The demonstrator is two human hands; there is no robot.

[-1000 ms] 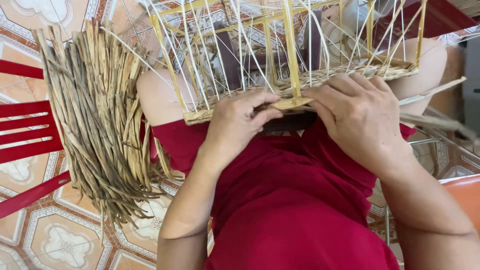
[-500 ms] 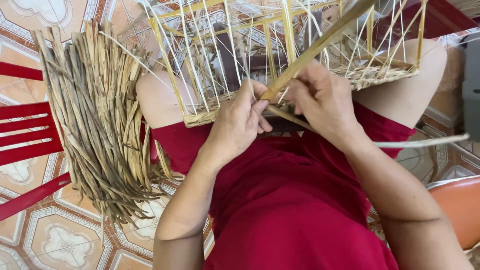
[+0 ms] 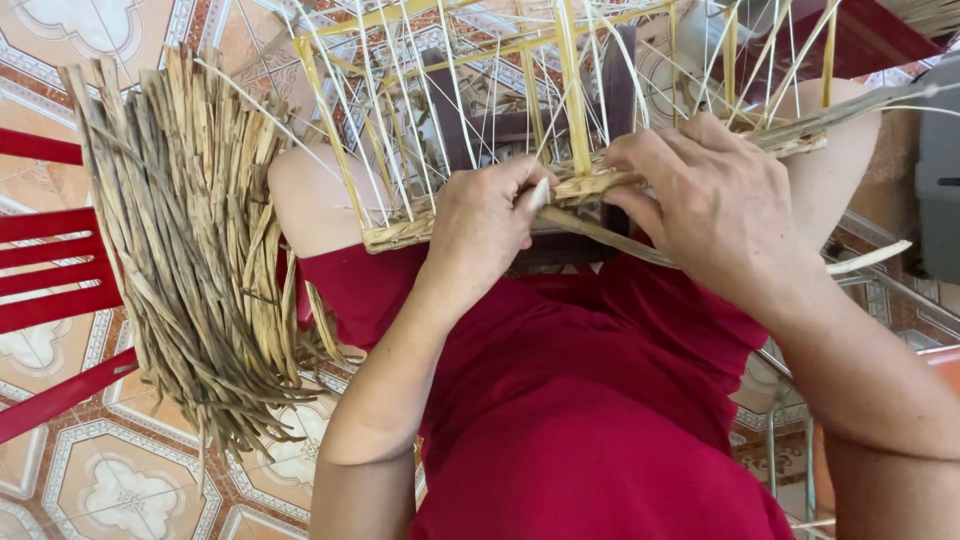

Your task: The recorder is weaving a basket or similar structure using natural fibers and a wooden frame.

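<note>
Weaving on the lap: seen from the head camera, the left hand pinches a dried flat strand against the woven bottom rim of a basket frame, while the right hand closes over the same rim just beside it. Only a narrow band looks woven; the bare uprights above remain open. A bundle of dried strands hangs left of the grip, near a red chair.
</note>
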